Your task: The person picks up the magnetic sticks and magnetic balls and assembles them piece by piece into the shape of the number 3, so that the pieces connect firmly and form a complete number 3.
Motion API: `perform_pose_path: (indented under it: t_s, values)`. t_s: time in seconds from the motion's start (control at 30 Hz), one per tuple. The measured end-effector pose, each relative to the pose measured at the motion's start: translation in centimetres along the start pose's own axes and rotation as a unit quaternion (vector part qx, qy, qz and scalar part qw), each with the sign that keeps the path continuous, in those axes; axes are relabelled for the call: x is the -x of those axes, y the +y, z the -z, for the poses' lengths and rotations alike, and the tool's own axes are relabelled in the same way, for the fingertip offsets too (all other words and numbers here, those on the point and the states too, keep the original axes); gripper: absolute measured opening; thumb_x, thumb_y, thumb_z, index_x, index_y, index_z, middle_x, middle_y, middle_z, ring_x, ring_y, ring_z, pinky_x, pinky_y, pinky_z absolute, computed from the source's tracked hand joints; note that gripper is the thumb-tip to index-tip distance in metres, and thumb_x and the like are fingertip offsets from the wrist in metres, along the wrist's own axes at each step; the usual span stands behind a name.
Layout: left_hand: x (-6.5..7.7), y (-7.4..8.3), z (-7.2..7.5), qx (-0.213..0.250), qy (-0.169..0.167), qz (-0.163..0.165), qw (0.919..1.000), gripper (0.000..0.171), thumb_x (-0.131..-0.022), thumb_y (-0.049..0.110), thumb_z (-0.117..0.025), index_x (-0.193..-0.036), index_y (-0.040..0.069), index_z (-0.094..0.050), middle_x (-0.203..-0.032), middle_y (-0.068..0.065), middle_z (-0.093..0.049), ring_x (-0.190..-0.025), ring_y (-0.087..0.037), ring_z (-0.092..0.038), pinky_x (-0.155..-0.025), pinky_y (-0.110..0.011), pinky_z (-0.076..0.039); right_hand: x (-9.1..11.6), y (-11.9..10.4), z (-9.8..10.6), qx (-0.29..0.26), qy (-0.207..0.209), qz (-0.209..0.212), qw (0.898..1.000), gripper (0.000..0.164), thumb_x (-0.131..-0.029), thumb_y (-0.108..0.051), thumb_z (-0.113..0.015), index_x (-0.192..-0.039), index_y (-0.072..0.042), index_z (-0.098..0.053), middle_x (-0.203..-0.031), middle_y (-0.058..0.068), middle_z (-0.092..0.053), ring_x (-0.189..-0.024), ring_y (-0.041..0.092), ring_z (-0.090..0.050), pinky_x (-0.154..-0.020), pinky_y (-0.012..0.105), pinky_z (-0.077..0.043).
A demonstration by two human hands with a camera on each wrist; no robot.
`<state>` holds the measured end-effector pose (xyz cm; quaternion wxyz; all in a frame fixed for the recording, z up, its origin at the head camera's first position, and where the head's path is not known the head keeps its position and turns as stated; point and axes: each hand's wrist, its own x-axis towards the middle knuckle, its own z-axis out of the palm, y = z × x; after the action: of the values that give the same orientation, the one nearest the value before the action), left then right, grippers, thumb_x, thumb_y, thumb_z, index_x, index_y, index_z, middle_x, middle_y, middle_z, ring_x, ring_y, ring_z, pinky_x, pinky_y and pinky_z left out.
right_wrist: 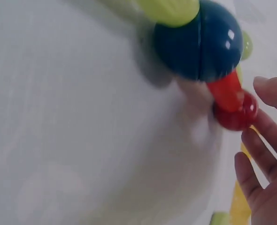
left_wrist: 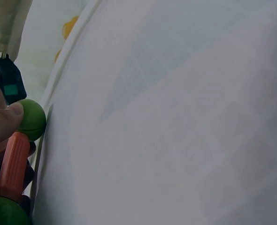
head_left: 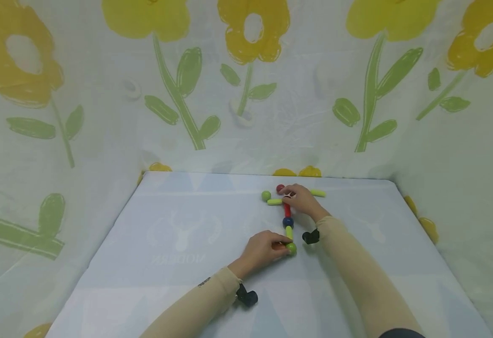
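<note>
Low in the head view, my left hand (head_left: 263, 251) pinches a green ball (head_left: 291, 248) at the near end of a chain. In the left wrist view, the thumb presses a green ball (left_wrist: 33, 120) joined to an orange-looking stick (left_wrist: 14, 165), with another green ball (left_wrist: 7, 212) below. The chain runs through a yellow-green stick (head_left: 289, 232), a dark blue ball (head_left: 288, 222) and a red stick (head_left: 287, 211). At its far end my right hand (head_left: 303, 201) has its fingers spread around a red ball (right_wrist: 237, 113); fingertips touch its edge, the thumb looks slightly apart.
Left of my right hand are a green ball (head_left: 265, 195) and a yellow-green stick (head_left: 274, 202). Behind the hand sits another red ball (head_left: 280, 188); right of it lies a yellow-green stick (head_left: 318, 193). A flower-printed curtain (head_left: 297, 117) stands behind the white table (head_left: 179, 281).
</note>
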<state>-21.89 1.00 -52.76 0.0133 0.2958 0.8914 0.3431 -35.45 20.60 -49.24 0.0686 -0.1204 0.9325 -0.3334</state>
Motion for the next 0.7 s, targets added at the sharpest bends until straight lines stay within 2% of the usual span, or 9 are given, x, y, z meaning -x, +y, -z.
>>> perform_pose_path:
  t_s: [0.2, 0.33, 0.7]
  values:
    - [0.1, 0.1, 0.2, 0.000, -0.003, 0.006, 1.0000, 0.030, -0.089, 0.037, -0.080, -0.118, 0.029, -0.078, -0.091, 0.019, -0.068, -0.080, 0.001, -0.053, -0.070, -0.018, -0.043, 0.6, 0.9, 0.1, 0.003, -0.007, -0.020, 1.000, 0.032, -0.100, -0.025, -0.066, -0.131, -0.016, -0.067, -0.120, 0.010, -0.064, -0.107, 0.028, -0.058, -0.083, 0.039, -0.053]
    - [0.1, 0.1, 0.2, 0.001, -0.002, 0.006, 1.0000, 0.030, -0.089, 0.036, -0.080, -0.117, 0.029, -0.078, -0.089, 0.019, -0.068, -0.079, 0.001, -0.053, -0.069, -0.018, -0.043, 0.8, 1.2, -0.1, -0.001, -0.016, -0.026, 1.000, 0.035, -0.101, -0.026, -0.065, -0.134, -0.015, -0.065, -0.120, 0.010, -0.067, -0.108, 0.028, -0.060, -0.087, 0.040, -0.053]
    - [0.1, 0.1, 0.1, 0.006, 0.000, 0.005, 1.0000, 0.030, -0.089, 0.036, -0.080, -0.117, 0.029, -0.078, -0.087, 0.019, -0.066, -0.078, 0.001, -0.053, -0.070, -0.018, -0.044, 1.1, 1.8, -0.2, -0.024, -0.002, -0.036, 0.999, 0.036, -0.101, -0.028, -0.064, -0.135, -0.015, -0.065, -0.124, 0.011, -0.066, -0.112, 0.029, -0.060, -0.088, 0.041, -0.052]
